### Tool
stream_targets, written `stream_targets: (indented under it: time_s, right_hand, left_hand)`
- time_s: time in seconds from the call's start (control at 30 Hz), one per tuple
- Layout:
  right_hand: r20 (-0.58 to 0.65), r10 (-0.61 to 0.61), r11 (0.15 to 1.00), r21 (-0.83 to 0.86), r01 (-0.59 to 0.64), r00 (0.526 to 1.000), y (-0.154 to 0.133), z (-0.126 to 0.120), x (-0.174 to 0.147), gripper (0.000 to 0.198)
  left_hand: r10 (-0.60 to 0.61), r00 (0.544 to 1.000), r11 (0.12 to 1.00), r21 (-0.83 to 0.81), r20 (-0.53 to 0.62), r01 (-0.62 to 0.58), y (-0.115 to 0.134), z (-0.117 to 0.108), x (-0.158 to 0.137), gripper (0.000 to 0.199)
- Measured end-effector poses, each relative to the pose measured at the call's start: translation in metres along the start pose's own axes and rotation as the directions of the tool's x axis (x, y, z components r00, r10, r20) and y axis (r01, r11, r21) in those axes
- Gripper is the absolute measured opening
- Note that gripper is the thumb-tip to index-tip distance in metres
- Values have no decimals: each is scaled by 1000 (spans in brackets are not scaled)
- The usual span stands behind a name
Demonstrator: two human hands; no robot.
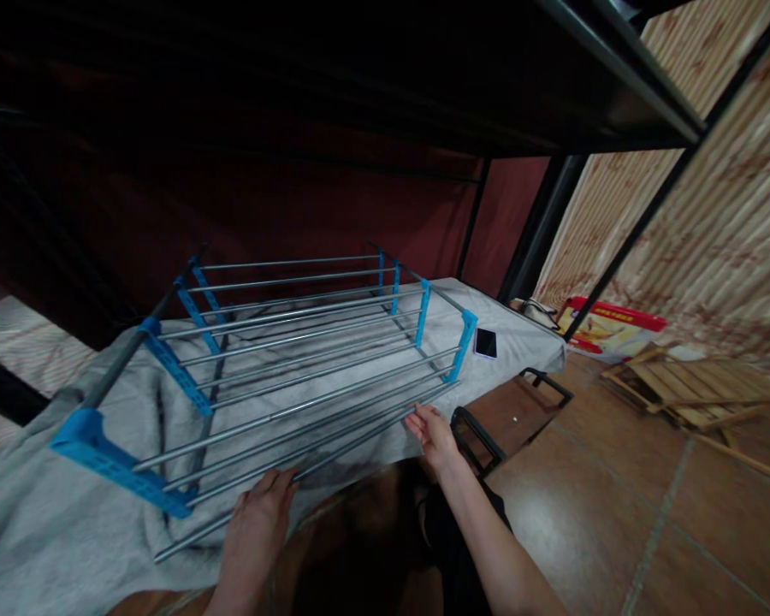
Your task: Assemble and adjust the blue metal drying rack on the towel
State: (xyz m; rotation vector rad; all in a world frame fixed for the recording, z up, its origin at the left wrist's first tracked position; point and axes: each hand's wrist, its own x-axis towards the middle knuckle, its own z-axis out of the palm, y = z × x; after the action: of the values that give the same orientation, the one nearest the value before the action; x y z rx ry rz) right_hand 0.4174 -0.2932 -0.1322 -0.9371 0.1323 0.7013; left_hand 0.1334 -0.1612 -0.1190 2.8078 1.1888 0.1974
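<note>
My left hand [261,518] is closed over a loose grey metal tube [196,539] that lies along the front of a rack. Farther along, my right hand [431,432] pinches the same tube near its right part with fingertips. The rack has long grey metal rods held by blue plastic brackets [173,368] and lies on a grey blanket [32,547]. A front left blue bracket [119,462] is nearest my left hand, and a front right blue bracket [463,342] stands beyond my right hand. My left fingertips are partly hidden.
A dark phone [486,343] lies on the blanket right of the rack. A black-framed brown chair [513,411] stands beside the bed edge. Folded wooden slats [706,385] and a red-and-yellow box [616,329] are on the tiled floor. A dark upper bunk [359,77] hangs low overhead.
</note>
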Motion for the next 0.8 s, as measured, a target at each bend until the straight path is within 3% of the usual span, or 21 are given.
stream_targets:
  time_s: [0.2, 0.37, 0.63, 0.8]
  right_hand:
    - [57, 93, 995, -41, -91, 994, 8, 1, 0, 21]
    - [53, 123, 992, -49, -120, 991, 12, 2, 1, 25]
    - [77, 165, 984, -77, -159, 983, 17, 0, 1, 25]
    - [43, 185, 980, -82, -181, 982, 20, 2, -2, 23]
  left_hand:
    - [31, 998, 996, -82, -63, -36, 1, 1, 1, 36]
    - [7, 996, 998, -57, -84, -11, 7, -7, -1, 30]
    - [64, 987, 994, -76, -145, -76, 13, 0, 1, 30]
    - [50, 993, 993, -97, -108, -60, 12, 6, 2, 34]
